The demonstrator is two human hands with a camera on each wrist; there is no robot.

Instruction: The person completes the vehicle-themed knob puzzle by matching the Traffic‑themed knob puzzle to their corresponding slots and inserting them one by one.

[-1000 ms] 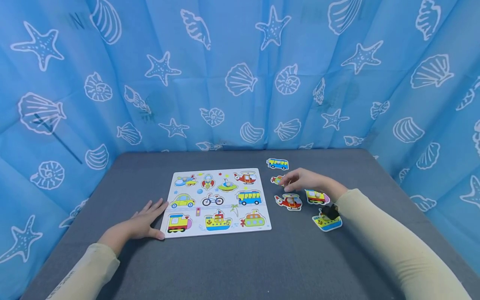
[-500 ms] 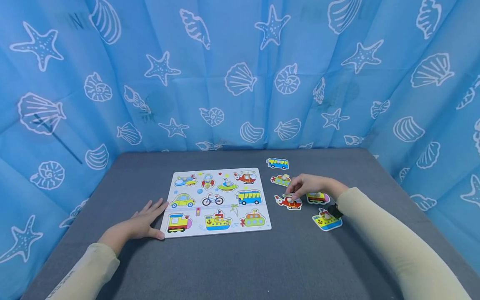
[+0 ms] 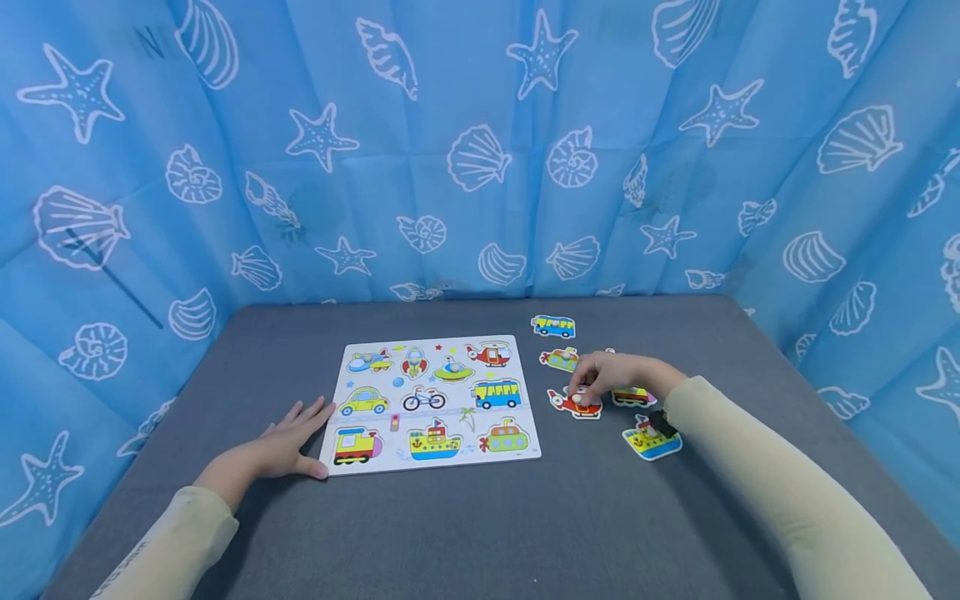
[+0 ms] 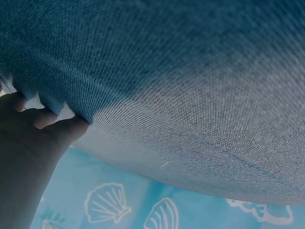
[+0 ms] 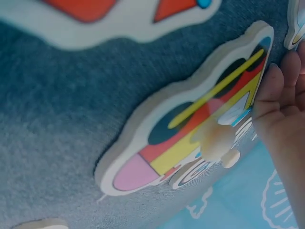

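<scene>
My left hand (image 3: 288, 442) rests at the left edge of a white puzzle board (image 3: 450, 421), its fingers spread and the fingertips on the rim. The board carries colourful vehicle pictures. To its right, my right hand (image 3: 617, 373) pinches the red helicopter puzzle piece (image 3: 570, 407) at its knob, close over the table. Part of that piece is hidden by the fingers. Below the right wrist lies a train piece (image 3: 633, 396), large with its round knob in the right wrist view. The left wrist view catches the left hand (image 4: 33, 133) in shadow.
A bus piece (image 3: 554, 326) and a submarine piece (image 3: 558, 359) lie beyond the helicopter. A boat piece (image 3: 647, 442) sits nearer me, partly covered by a small black device (image 3: 662, 423) at the right wrist. Behind the grey table (image 3: 420, 533) hangs a blue shell-patterned curtain (image 3: 420, 167).
My right hand has come from over the submarine piece down and slightly right onto the helicopter piece, where its fingers have closed. The left hand has stayed on the board's edge.
</scene>
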